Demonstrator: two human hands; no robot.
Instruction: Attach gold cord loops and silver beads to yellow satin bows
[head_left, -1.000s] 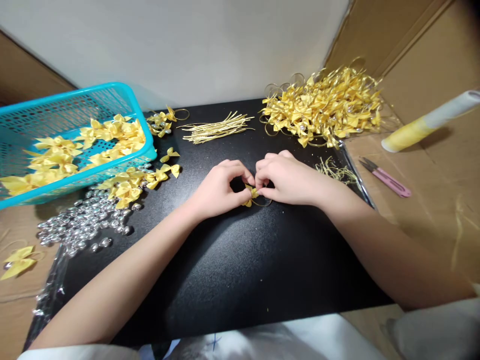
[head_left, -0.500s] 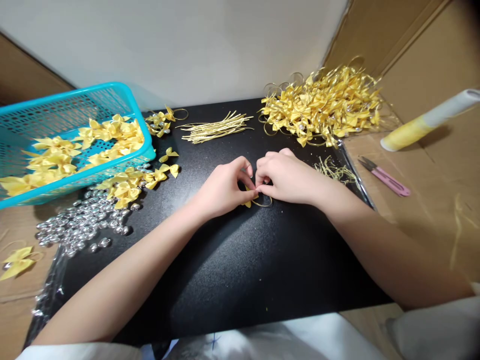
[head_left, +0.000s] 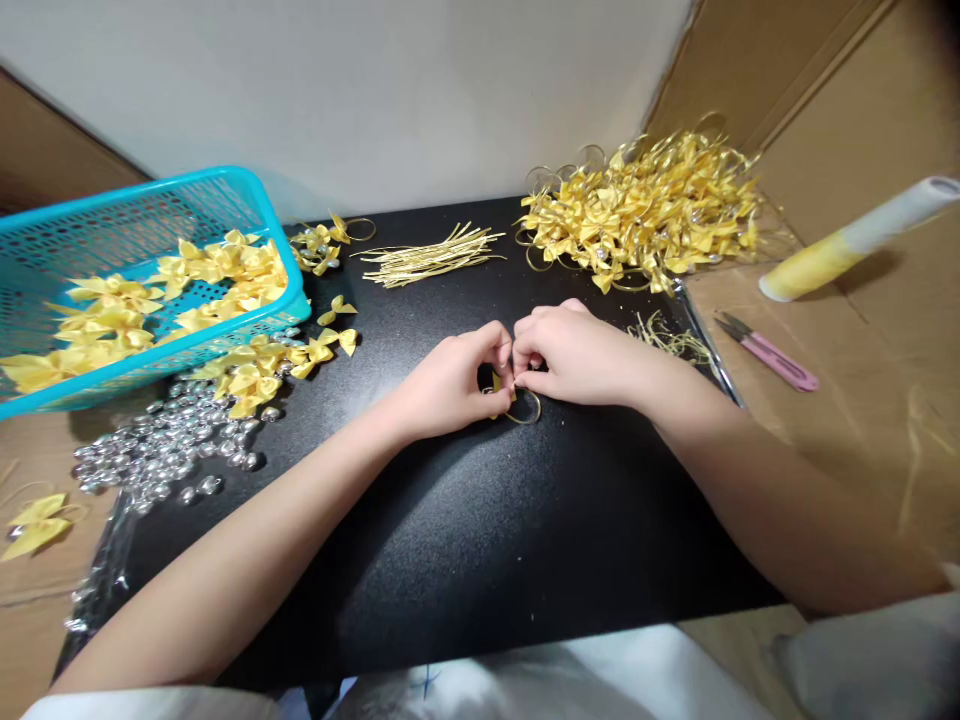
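Note:
My left hand (head_left: 451, 382) and my right hand (head_left: 574, 352) meet at the middle of the black mat (head_left: 465, 540), fingertips pinched together. Between them they grip a small yellow ribbon bow (head_left: 501, 386) with a thin gold wire loop (head_left: 523, 410) that curls out below the fingers. Most of the bow is hidden by my fingers. Both forearms rest low over the mat.
A teal basket (head_left: 142, 290) of yellow bows stands at the left, with loose bows (head_left: 255, 372) and silver beads (head_left: 161, 447) beside it. Gold wire strands (head_left: 431, 257) lie at the back. A heap of finished bows (head_left: 649, 210) sits back right. Pink snips (head_left: 766, 352) and a roll (head_left: 855, 245) lie on cardboard at right.
My left fingers have curled in closer to the right hand, covering more of the bow. The gold loop now shows a little lower under the fingers.

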